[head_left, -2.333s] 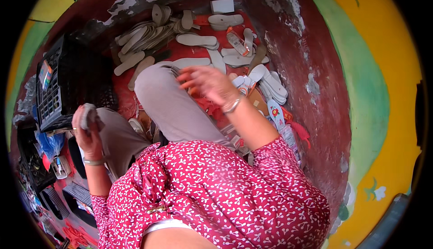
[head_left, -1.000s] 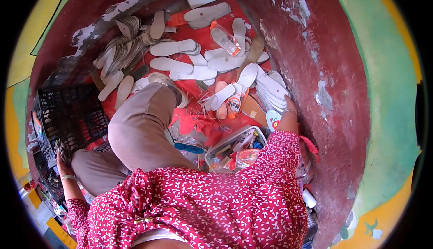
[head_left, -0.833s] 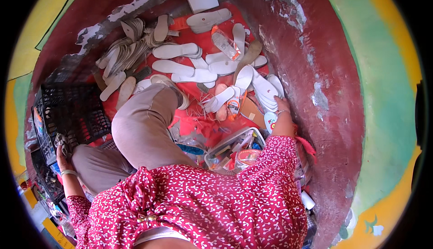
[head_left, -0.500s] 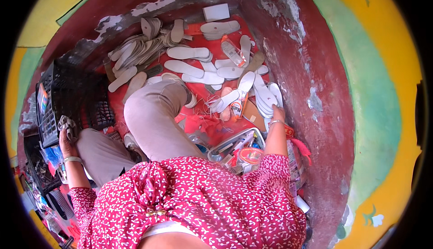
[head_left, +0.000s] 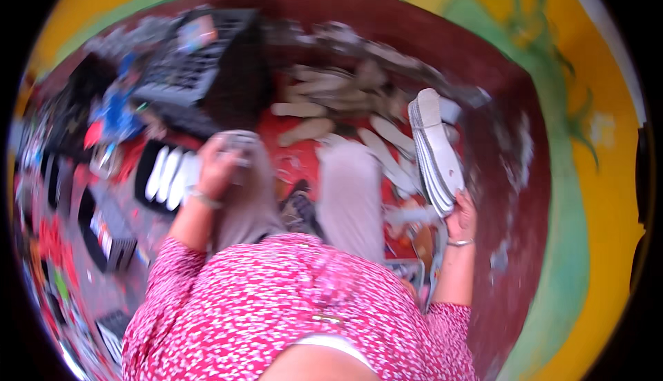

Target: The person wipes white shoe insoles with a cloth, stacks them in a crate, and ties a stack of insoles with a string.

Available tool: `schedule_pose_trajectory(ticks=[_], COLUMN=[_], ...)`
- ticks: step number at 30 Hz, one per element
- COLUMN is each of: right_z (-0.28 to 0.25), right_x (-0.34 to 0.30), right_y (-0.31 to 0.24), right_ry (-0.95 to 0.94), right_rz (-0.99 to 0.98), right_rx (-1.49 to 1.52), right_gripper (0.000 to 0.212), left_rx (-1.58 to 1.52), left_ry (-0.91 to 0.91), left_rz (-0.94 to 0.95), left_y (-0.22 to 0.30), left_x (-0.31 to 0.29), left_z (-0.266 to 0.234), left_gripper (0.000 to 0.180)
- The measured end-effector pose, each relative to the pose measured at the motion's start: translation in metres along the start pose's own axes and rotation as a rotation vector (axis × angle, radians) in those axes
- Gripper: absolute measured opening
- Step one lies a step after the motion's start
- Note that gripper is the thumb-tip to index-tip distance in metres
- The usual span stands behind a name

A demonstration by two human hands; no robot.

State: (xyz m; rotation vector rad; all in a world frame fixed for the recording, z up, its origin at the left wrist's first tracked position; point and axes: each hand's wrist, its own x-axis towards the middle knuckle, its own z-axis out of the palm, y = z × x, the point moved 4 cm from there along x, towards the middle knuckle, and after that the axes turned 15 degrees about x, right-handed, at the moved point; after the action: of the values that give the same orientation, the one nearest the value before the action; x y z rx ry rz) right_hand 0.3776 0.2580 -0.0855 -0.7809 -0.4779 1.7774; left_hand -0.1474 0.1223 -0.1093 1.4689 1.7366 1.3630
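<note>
A stack of pale insoles (head_left: 438,143) stands out over the right side, pinched at its lower end by my right hand (head_left: 461,217). The stack is tilted, with several thin layers showing along its left edge. My left hand (head_left: 218,167) is closed near my left knee, smeared by motion, around what looks like a crumpled grey cloth (head_left: 238,143). More loose insoles (head_left: 324,91) lie in a pile on the red sheet beyond my knees. Just left of my left hand, white insoles (head_left: 163,172) lie in a black tray (head_left: 143,174).
A black plastic crate (head_left: 197,63) stands at the far left. Beside it is a blue plastic bag (head_left: 119,115). Another dark box (head_left: 103,232) sits at the left. The dark red wall (head_left: 511,194) with peeling paint rises close to my right arm. Clutter fills the left edge.
My right hand has lifted the insole stack off the sheet. My left hand has moved from beside the crate to my left knee. The view has turned left, bringing the tray into sight.
</note>
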Motion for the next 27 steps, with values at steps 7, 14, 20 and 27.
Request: schedule_pose_trajectory(ticks=[7,14,20,27], right_z=[0.275,0.425,0.424,0.262], right_x=[0.086,0.139,0.163,0.156], right_y=[0.169,0.334,0.366,0.195], right_ry=[-0.41,-0.57,-0.422,-0.387], right_rz=[0.382,0.469,0.353,-0.387], right_rx=[-0.169,-0.204,-0.383,-0.733], right_gripper=[0.035,0.025,0.032,0.04], left_rx=[0.246,0.214,0.207,0.309], left_ry=[-0.036,0.018,-0.029,-0.126], left_rz=[0.383,0.354,0.376,0.262], left_y=[0.037,0.035,0.033,0.053], left_x=[-0.014,-0.018,-0.014,-0.006], left_z=[0.0,-0.008,-0.004,0.016], left_gripper=[0.013,0.011,0.011,0.009])
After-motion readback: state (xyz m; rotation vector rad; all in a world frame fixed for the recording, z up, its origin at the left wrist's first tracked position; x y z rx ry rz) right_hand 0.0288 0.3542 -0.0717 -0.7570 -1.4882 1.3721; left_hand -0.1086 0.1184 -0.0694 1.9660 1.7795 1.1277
